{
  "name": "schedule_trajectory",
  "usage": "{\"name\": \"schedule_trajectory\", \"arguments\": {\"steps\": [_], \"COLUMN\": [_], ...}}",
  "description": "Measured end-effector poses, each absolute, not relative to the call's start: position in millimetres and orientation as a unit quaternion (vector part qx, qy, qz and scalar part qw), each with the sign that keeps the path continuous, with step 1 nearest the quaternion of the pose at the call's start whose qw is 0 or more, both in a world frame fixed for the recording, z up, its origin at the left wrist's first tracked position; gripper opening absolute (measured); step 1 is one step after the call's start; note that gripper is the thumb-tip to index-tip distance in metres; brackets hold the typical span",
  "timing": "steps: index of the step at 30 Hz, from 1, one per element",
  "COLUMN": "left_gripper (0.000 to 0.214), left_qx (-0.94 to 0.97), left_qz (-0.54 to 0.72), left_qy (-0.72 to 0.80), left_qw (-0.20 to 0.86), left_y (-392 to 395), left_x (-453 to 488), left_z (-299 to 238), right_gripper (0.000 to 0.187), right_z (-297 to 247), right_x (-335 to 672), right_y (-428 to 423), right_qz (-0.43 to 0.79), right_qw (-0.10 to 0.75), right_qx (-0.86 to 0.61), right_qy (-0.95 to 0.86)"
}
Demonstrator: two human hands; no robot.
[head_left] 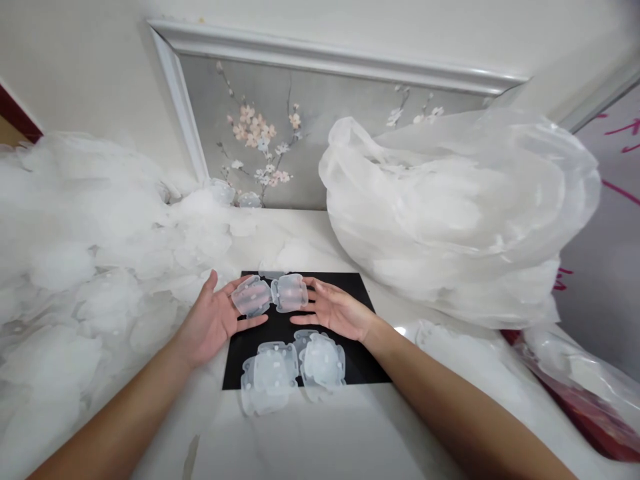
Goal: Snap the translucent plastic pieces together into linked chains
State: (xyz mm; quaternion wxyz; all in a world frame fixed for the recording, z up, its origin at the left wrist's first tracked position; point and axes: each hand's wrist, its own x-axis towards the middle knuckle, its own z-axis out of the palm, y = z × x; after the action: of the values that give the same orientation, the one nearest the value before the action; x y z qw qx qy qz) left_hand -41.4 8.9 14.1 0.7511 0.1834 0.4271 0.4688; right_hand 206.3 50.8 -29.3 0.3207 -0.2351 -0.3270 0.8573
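Observation:
Two joined translucent plastic pieces lie on a black mat between my hands. My left hand rests palm-up at their left side, fingers spread and touching the left piece. My right hand lies at their right side, fingers stretched toward the right piece. Nearer me on the mat sits a stack of similar translucent pieces, partly over the mat's front edge.
A large heap of loose translucent pieces covers the left of the white table. A big clear plastic bag full of pieces stands at the right. A framed blossom picture leans at the back. Red packaging lies far right.

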Motion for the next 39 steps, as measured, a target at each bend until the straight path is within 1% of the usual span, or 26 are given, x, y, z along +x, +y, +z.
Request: {"name": "schedule_trajectory", "arguments": {"steps": [2,4,9,11,15,17,21,27,29,31,33,35,37,38,39], "left_gripper": [0.061,0.060,0.051,0.048,0.048,0.044,0.033,0.041,0.039,0.039,0.042,0.043,0.037,0.033,0.029], "left_qx": [0.181,0.193,0.292,0.321,0.353,0.367,0.405,0.503,0.519,0.494,0.462,0.468,0.521,0.556,0.588], "left_qz": [0.470,0.478,0.466,0.469,0.482,0.479,0.450,0.396,0.400,0.428,0.441,0.398,0.315,0.280,0.258], "left_qy": [0.429,0.424,0.412,0.406,0.414,0.425,0.477,0.522,0.533,0.538,0.526,0.495,0.459,0.449,0.448], "left_qw": [0.750,0.745,0.727,0.716,0.686,0.675,0.637,0.563,0.535,0.532,0.561,0.614,0.647,0.641,0.622], "left_y": [9,9,7,7,5,4,4,4,3,0,-5,-13,-21,-25,-27], "left_x": [-42,-42,-44,-43,-41,-40,-38,-39,-39,-38,-37,-35,-32,-31,-30], "left_z": [13,10,3,1,3,4,5,-1,2,8,17,24,27,27,26], "right_gripper": [0.041,0.039,0.044,0.043,0.047,0.047,0.036,0.020,0.013,0.012,0.014,0.017,0.019,0.019,0.017], "right_z": [-31,-31,-31,-32,-31,-30,-30,-31,-26,-18,-8,3,12,16,18], "right_x": [206,206,205,204,203,202,200,193,193,195,201,210,218,221,224], "right_y": [51,51,51,50,49,49,45,38,37,36,37,37,37,38,40], "right_qz": [0.852,0.843,0.803,0.794,0.788,0.779,0.716,0.586,0.577,0.608,0.666,0.703,0.676,0.634,0.581], "right_qw": [0.328,0.337,0.355,0.368,0.379,0.382,0.397,0.410,0.426,0.433,0.393,0.300,0.204,0.176,0.166], "right_qx": [-0.242,-0.244,-0.257,-0.264,-0.269,-0.278,-0.324,-0.378,-0.381,-0.371,-0.346,-0.315,-0.285,-0.278,-0.279], "right_qy": [-0.329,-0.341,-0.404,-0.406,-0.402,-0.412,-0.474,-0.588,-0.584,-0.552,-0.532,-0.563,-0.649,-0.700,-0.746]}}
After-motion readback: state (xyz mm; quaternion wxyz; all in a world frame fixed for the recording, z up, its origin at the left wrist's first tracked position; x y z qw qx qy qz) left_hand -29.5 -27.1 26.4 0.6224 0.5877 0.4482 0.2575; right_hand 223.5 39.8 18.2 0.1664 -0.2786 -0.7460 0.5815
